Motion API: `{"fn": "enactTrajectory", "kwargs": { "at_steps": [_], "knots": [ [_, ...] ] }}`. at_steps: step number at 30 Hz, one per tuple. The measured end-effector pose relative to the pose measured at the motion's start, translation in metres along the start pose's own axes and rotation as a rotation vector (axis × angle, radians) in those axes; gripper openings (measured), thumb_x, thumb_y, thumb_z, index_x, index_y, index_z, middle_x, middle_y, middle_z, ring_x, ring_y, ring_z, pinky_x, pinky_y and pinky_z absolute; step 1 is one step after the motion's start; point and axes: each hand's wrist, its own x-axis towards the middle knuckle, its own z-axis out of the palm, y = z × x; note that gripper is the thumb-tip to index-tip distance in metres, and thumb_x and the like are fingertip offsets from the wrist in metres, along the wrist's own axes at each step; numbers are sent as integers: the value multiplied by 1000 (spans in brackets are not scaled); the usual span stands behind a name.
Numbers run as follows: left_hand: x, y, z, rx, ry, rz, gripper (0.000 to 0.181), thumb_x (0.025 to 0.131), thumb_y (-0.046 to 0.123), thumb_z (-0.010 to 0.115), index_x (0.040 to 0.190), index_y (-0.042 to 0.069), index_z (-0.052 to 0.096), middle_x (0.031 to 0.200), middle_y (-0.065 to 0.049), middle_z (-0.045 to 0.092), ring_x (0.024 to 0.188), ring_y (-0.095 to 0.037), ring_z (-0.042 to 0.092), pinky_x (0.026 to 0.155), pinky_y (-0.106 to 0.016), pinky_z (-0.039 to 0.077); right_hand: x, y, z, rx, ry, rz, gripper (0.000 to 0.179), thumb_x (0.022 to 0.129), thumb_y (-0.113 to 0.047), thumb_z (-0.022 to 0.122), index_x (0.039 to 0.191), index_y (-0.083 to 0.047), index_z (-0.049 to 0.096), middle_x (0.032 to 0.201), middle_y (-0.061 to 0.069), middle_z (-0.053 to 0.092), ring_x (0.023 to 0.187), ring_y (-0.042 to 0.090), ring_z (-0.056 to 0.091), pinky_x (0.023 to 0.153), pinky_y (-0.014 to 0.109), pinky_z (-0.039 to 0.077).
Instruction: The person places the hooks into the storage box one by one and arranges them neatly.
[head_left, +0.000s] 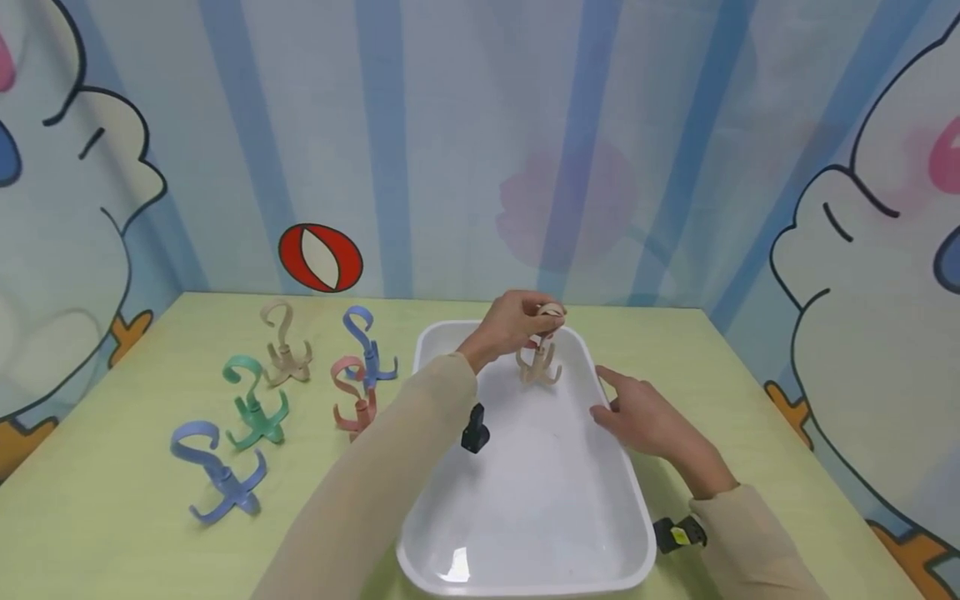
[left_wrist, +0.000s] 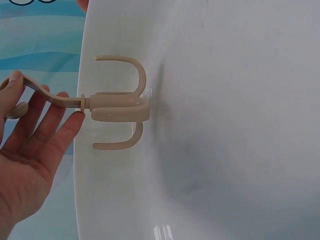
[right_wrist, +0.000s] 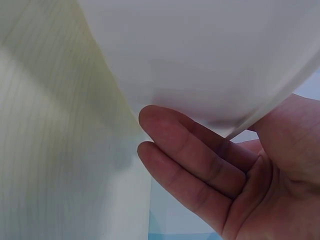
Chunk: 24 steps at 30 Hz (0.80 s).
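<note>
In the head view my left hand [head_left: 512, 323] is over the far end of a white plastic tray [head_left: 525, 508]. It holds a beige multi-prong hanging hook [head_left: 537, 369] by its curved upper hook, prongs downward. The left wrist view shows the beige hook's stem between thumb and fingers, with the prongs close to the tray's inner wall; whether they touch the floor I cannot tell. At the tray's right side, my right hand [head_left: 647, 417] grips the rim. Its thumb lies over the edge, while the fingers [right_wrist: 175, 135] rest against the outer wall in the right wrist view.
Left of the tray on the yellow-green table [head_left: 112, 508] stand several similar hooks: a beige one [head_left: 287, 363], a green one [head_left: 260, 419], a pink one [head_left: 347, 375], a blue one [head_left: 371, 354] and a blue-violet one [head_left: 223, 479]. A printed backdrop [head_left: 465, 150] rises behind.
</note>
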Motion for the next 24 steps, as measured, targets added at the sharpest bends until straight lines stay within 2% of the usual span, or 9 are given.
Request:
{"fn": "enactTrajectory", "kwargs": {
  "at_steps": [3,7,15,24],
  "knots": [
    [2,-2,1,-3,7,-1,32,103,21,71,134,12,72,117,-14,72,116,-41,70,100,-57,59,0,0,1,5,5,-3,70,105,-14,60,162,8,27,103,19,76,82,21,76,64,34,61],
    [4,-5,3,-6,20,-10,31,103,20,71,133,12,73,117,-14,72,114,-40,70,100,-57,59,-1,0,0,3,3,-2,70,105,-14,60,162,8,27,98,16,77,82,21,76,64,34,60],
    [8,-8,8,7,39,-2,29,103,19,71,131,12,74,118,-14,73,110,-37,70,98,-56,60,1,1,1,26,-2,3,70,105,-14,61,163,6,28,112,23,75,86,23,77,66,35,62],
    [9,-9,9,16,26,-19,27,102,20,73,128,15,76,119,-11,71,113,-37,70,99,-54,60,1,2,1,20,0,8,69,105,-13,60,163,7,28,116,26,74,88,24,77,67,36,63]
  ]
}}
